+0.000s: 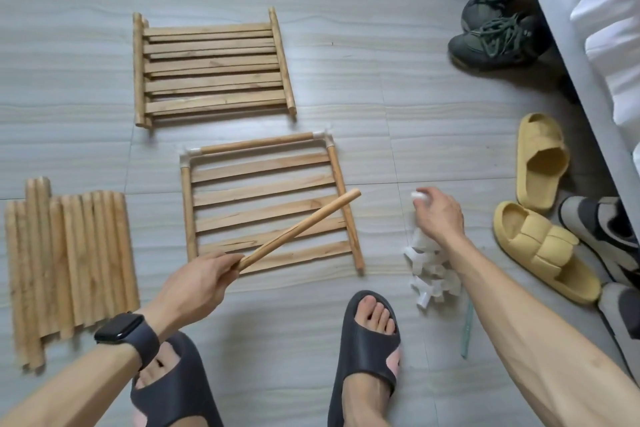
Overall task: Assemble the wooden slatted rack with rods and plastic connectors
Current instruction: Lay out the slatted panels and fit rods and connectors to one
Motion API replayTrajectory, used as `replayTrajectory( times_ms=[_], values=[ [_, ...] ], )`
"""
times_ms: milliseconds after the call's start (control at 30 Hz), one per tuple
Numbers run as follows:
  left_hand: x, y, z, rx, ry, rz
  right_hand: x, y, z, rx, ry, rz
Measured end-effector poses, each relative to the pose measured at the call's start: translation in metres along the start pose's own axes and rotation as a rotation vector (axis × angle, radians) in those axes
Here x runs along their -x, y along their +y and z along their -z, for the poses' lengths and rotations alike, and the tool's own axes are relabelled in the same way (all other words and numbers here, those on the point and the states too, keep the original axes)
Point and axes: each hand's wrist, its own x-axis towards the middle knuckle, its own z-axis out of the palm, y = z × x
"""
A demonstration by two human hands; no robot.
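Slatted rack (263, 166) lies between left hand (197, 281) gripping rod (301, 229) and right hand (440, 215) pinching connector (419, 195).

Buried in left hand (194, 282), near end of wooden rod (301, 230); largely masked within right hand (438, 215), white connector (417, 195); partly under that wrist, connector pile (433, 270).

Your view is bright, lit evenly by soft, diffuse light. Shadows under the rack (242, 199) are faint and short. The bedding (609, 10) at top right is nearly washed out. The rod pile (69, 263) at the left edge looks smeared, and the floor (381, 45) lines bow towards the edges.
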Motion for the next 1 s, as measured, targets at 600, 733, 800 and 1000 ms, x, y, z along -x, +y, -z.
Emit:
replayTrajectory(
  times_ms=[600, 733, 800, 1000],
  values=[
    [0.038, -0.028, -0.003, -0.120, 0.009, 0.097, 0.113, -0.058, -0.033, -1.348, -0.651, -0.376],
    [0.040, -0.034, -0.004, -0.179, -0.017, 0.089, 0.113, -0.068, -0.040, -1.420, -0.526, -0.391],
    [0.040, -0.034, -0.004, -0.208, -0.030, 0.082, 0.114, -0.073, -0.046, -1.420, -0.448, -0.383],
    [0.039, -0.033, -0.003, -0.229, -0.039, 0.082, 0.120, -0.076, -0.065, -1.282, -0.359, -0.266]
  ],
)
